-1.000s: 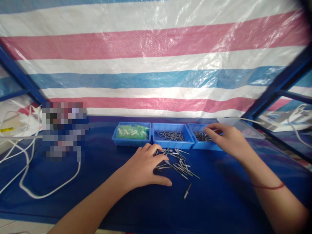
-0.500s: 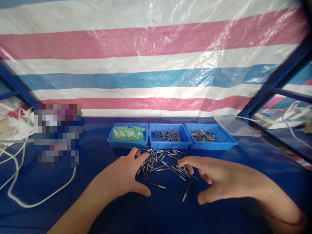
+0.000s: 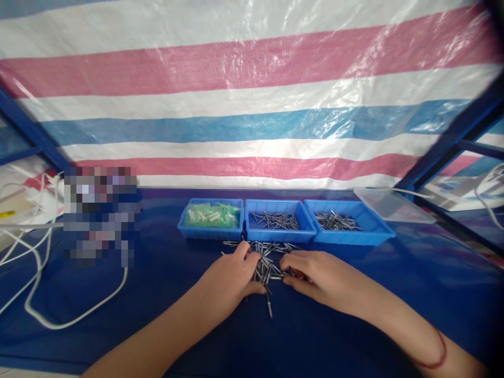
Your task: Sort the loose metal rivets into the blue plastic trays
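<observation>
A loose pile of small metal rivets (image 3: 268, 258) lies on the blue table top (image 3: 165, 294), just in front of three blue trays. My left hand (image 3: 235, 277) presses against the pile's left side with fingers curled over it and the thumb underneath. From the right, my right hand (image 3: 315, 274) closes in on the same pile, fingers bent round the rivets. The two hands almost meet. One rivet (image 3: 269, 307) lies apart, slightly nearer to me. The left tray (image 3: 185, 227) holds pale green plastic pieces; the middle tray (image 3: 280, 233) and right tray (image 3: 374, 231) hold rivets.
A clear plastic lid (image 3: 394, 206) lies right of the trays. White cables (image 3: 59, 315) loop over the table's left part beside a blurred patch. A striped plastic sheet (image 3: 252, 105) hangs behind, with blue frame bars (image 3: 444, 147) at both sides.
My right hand came back from the right tray to the pile. Both hands have pushed inward, bunching the scattered rivets into a tighter heap between them.
</observation>
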Demonstrator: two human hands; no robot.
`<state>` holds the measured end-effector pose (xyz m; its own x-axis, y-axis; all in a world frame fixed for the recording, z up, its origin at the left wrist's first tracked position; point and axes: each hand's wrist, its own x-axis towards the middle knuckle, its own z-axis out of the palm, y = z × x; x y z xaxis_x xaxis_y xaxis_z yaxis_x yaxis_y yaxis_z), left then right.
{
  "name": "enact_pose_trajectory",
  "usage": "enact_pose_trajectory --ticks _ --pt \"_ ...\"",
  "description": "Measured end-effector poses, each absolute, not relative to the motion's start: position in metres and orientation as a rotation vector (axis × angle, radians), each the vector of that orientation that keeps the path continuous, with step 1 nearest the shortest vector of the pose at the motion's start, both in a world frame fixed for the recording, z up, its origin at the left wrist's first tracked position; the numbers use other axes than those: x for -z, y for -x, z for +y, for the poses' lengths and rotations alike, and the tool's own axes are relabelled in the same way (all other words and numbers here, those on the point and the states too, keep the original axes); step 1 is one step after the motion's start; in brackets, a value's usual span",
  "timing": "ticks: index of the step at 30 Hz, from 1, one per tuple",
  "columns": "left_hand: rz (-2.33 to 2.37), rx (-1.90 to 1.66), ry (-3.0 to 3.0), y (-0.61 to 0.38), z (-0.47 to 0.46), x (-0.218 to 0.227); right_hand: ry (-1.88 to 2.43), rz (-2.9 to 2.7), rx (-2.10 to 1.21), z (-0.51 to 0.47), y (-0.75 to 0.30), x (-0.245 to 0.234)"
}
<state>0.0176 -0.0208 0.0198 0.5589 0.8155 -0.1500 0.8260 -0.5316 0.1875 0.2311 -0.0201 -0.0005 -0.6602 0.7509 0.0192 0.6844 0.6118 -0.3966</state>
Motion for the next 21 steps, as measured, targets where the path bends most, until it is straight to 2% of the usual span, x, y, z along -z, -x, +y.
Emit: enact_pose_trajectory --ticks 7,12,21 --pt "1.443 -0.003 -2.616 -0.026 -0.022 -0.006 1.213 -2.557 -0.347 -0.018 -0.222 0.007" --pt "1.671 0.113 -2.584 -0.023 -0.031 -0.019 1.244 -2.459 -0.178 -0.02 -0.211 0.004" --pt "1.751 0.242 -2.529 0.0 -0.029 -0.03 1.452 -2.787 0.055 -0.009 -0.154 -0.006"
